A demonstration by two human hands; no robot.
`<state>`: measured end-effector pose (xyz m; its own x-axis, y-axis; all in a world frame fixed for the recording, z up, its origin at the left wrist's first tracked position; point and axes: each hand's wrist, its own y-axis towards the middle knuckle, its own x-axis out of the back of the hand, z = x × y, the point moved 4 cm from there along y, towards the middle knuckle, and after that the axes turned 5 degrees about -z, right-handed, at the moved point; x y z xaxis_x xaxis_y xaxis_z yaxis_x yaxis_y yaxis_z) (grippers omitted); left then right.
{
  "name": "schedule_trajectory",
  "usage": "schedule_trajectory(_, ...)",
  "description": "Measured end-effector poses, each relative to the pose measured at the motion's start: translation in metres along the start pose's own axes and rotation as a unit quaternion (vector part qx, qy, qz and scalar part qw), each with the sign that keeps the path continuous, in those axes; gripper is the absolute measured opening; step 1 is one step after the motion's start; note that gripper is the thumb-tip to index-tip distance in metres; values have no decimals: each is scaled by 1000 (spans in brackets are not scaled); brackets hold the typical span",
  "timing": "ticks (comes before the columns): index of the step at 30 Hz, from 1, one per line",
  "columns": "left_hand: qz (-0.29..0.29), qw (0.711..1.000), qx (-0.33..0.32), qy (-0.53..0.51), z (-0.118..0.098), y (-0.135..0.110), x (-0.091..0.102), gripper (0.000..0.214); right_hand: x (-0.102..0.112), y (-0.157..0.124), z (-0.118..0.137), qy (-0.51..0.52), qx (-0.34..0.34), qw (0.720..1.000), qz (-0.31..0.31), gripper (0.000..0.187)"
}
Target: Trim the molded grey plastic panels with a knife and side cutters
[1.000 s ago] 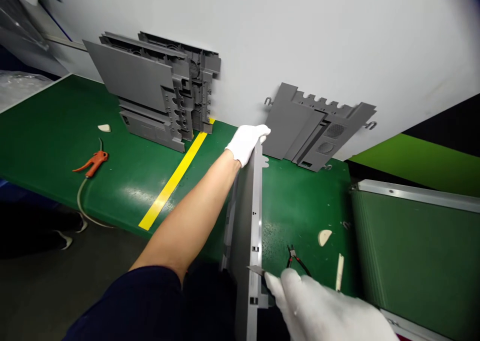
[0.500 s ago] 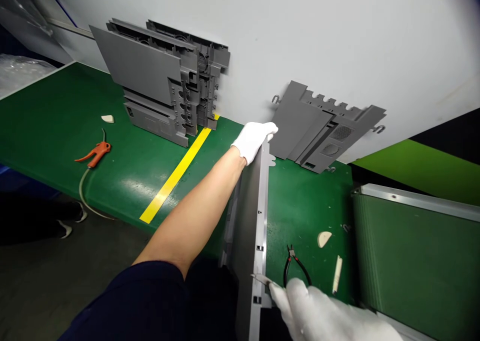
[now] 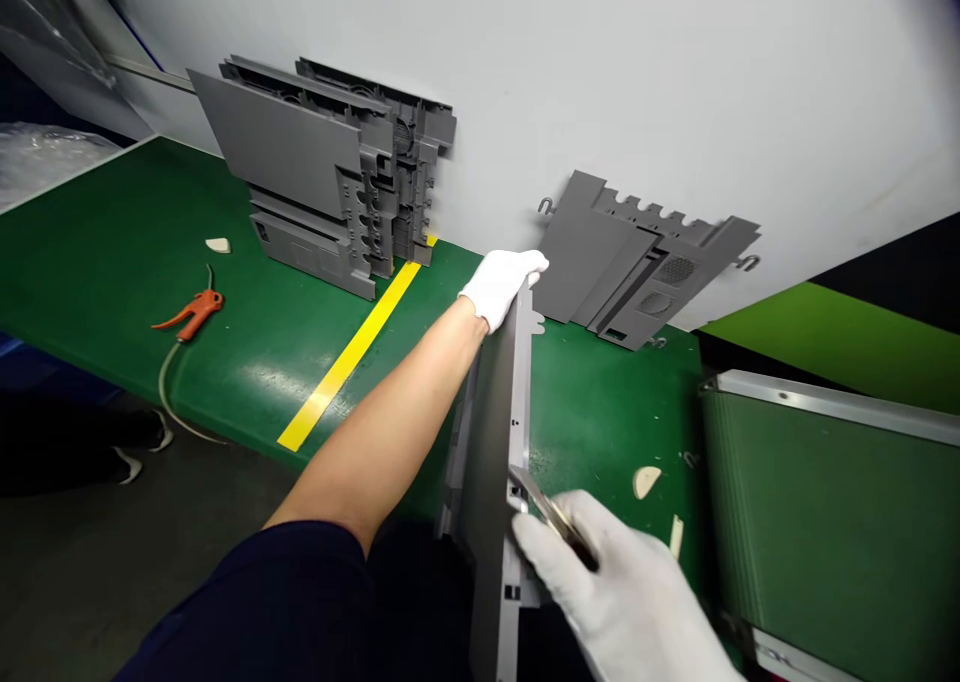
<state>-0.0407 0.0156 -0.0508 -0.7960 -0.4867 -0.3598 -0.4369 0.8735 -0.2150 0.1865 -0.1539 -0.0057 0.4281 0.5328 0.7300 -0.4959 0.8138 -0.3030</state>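
Observation:
My left hand (image 3: 504,287), in a white glove, is closed over the far top corner of a grey plastic panel (image 3: 487,432). The panel stands on edge, its narrow slotted side facing up. In my gloved right hand (image 3: 611,572) is a utility knife (image 3: 559,522), gripped between thumb and fingers. Its blade tip lies at the panel's edge, near a small dark slot about midway along. The right thumb is at the same edge; whether it presses on it I cannot tell.
Several grey panels (image 3: 285,152) lean against the white wall at left, and another panel (image 3: 630,262) leans at right. On the green table (image 3: 97,232) lie an orange air blow gun (image 3: 196,312) and pale pieces (image 3: 645,481). A conveyor belt (image 3: 832,512) stands at right.
My right hand has moved forward along the panel's edge with the knife, away from my body, and now covers the pliers. My left hand keeps its hold on the far corner.

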Motion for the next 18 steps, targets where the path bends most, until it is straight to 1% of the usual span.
schedule_trajectory(2,0,1000,0,6,0,-1,-1,27,-7,8,2,40,-39,998,23,45)
schedule_trajectory(4,-1,1000,3,19,0,-1,-2,31,-11,8,4,71,-55,994,55,41)
schedule_trajectory(6,-7,1000,0,30,0,0,-2,35,-9,2,4,86,-45,990,101,36)
schedule_trajectory(8,-16,999,-4,38,1,1,-2,36,2,-1,-2,91,-24,988,120,33)
schedule_trajectory(10,-24,999,1,43,3,4,-2,36,19,4,-12,104,-13,991,87,36)
schedule_trajectory(12,-29,999,8,43,5,5,-3,36,36,17,-22,118,-14,992,43,43)
schedule_trajectory(13,-31,999,5,38,5,5,-4,35,42,26,-24,121,-13,992,33,44)
schedule_trajectory(16,-20,1000,-21,4,3,4,-2,26,53,63,-16,95,11,995,39,45)
schedule_trajectory(18,20,1000,-21,10,1,4,2,28,58,93,-4,40,52,998,12,47)
